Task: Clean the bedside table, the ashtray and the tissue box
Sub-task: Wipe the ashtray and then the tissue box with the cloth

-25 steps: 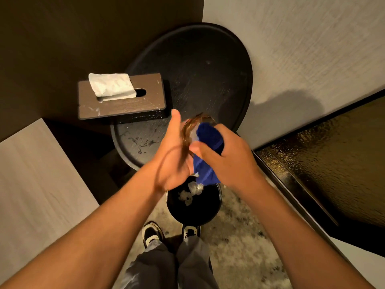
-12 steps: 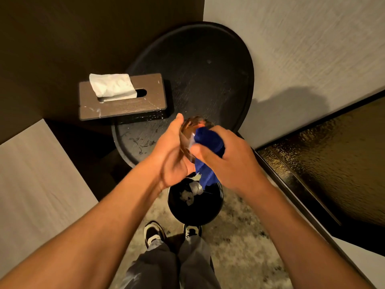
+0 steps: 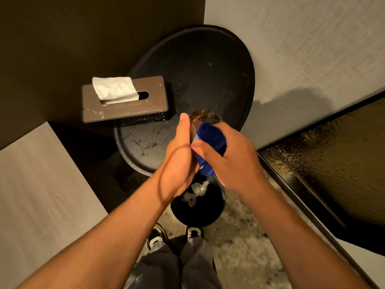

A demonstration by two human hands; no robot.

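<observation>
My left hand (image 3: 180,157) holds a brown glass ashtray (image 3: 203,117) tilted on edge above the bin, thumb up along its rim. My right hand (image 3: 231,157) grips a blue cloth (image 3: 210,136) and presses it into the ashtray. The round black bedside table (image 3: 208,65) shows pale smears and dark specks near its front. A brown tissue box (image 3: 125,107) with a white tissue (image 3: 114,87) sticking out sits on the table's left edge.
A black waste bin (image 3: 200,213) with crumpled white paper inside stands on the speckled carpet below my hands. My shoes (image 3: 194,232) are right behind it. A pale bed surface (image 3: 37,195) lies at left, a dark glossy panel (image 3: 333,163) at right.
Both hands with the ashtray and cloth have shifted slightly up and toward the table. The cloth has turned a little inside the ashtray.
</observation>
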